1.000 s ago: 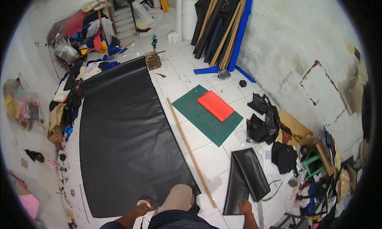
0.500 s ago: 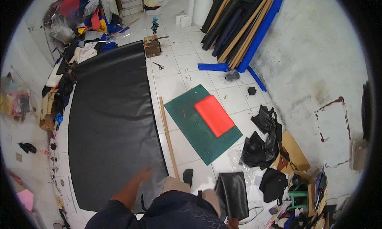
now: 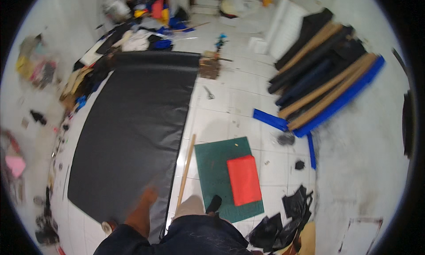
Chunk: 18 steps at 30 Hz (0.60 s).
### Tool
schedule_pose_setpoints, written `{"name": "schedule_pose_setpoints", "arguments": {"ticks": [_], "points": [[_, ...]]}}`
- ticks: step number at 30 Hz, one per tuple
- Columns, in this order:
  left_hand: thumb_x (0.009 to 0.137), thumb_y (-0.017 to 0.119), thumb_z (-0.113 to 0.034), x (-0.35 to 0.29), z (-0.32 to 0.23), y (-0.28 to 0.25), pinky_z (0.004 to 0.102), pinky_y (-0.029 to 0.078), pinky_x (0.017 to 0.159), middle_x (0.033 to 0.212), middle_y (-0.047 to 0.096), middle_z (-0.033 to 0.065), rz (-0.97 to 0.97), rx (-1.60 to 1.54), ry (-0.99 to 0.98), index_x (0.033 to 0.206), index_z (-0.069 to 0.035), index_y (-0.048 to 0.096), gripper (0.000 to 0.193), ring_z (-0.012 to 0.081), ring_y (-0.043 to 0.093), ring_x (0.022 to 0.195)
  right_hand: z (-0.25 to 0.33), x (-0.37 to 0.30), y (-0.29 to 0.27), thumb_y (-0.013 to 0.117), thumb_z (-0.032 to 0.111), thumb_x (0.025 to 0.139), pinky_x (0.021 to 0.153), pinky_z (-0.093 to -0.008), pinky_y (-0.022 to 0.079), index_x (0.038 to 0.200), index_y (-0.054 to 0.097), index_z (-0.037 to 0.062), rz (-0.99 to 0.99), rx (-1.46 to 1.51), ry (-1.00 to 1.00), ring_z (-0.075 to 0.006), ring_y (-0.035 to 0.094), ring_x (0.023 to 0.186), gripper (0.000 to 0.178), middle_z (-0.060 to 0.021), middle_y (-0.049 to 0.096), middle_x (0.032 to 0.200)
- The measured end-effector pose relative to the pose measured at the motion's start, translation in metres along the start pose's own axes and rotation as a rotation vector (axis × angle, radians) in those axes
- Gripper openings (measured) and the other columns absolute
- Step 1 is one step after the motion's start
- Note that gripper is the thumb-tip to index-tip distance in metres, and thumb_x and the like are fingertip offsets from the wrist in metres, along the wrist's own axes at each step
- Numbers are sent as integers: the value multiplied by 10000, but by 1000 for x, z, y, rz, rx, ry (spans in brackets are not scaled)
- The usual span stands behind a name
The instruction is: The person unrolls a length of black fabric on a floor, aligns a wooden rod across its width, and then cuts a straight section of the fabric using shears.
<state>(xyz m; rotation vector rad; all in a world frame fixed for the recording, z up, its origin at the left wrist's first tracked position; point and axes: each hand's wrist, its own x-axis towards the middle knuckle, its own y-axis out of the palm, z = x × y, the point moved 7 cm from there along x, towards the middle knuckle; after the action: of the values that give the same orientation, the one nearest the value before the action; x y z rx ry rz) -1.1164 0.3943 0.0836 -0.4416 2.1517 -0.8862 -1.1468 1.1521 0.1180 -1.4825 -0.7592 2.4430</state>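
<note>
A long sheet of black leather-like material [image 3: 133, 126] lies unrolled across the floor on the left, its far end a thick roll. Over its near right part is my left hand [image 3: 149, 195], smeared by motion, so its fingers cannot be read and touching cannot be judged. My right hand does not show. To the right of the sheet lies a thin wooden stick [image 3: 186, 168]. Beside that is a green cutting mat [image 3: 214, 166] with a folded red piece of material [image 3: 244, 180] on it. My dark-covered foot [image 3: 214, 204] is at the mat's near edge.
Rolls of black, brown and blue material [image 3: 323, 73] lean at the right wall. Scissors [image 3: 209, 93] lie near a brown block [image 3: 210, 68] by the sheet's far corner. Crumpled black pieces [image 3: 283, 224] lie near right. Heaped cloth [image 3: 137, 40] lines the far left.
My view has shifted, and I stand closer to the mat, my foot now at its edge. My left arm still reaches over the black sheet. The sheet stays spread out.
</note>
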Motion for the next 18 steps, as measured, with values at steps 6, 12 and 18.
{"name": "schedule_pose_setpoints", "arguments": {"ticks": [6, 12, 18], "points": [[966, 434, -307, -54, 119, 54, 475, 434, 1022, 1301, 590, 188, 302, 491, -232, 1212, -61, 642, 405, 359, 575, 1188, 333, 196, -70, 701, 165, 798, 414, -337, 427, 701, 600, 102, -115, -161, -363, -171, 555, 498, 153, -62, 551, 564], [953, 434, -482, 6, 30, 140, 446, 469, 968, 1204, 656, 140, 327, 193, -433, 1166, -128, 687, 485, 324, 613, 1130, 704, 236, 107, 665, 234, 876, 371, -286, 412, 903, 582, 86, 24, -242, -847, -143, 509, 463, 172, -45, 553, 658], [875, 615, -479, 182, -159, -9, 438, 497, 907, 1117, 676, 190, -234, -307, -264, 1149, -77, 671, 490, 371, 636, 1035, 840, 88, 423, 763, 248, 830, 553, -287, 489, 1134, 622, 22, 619, -733, -1206, -158, 627, 673, 404, -93, 652, 835]]}}
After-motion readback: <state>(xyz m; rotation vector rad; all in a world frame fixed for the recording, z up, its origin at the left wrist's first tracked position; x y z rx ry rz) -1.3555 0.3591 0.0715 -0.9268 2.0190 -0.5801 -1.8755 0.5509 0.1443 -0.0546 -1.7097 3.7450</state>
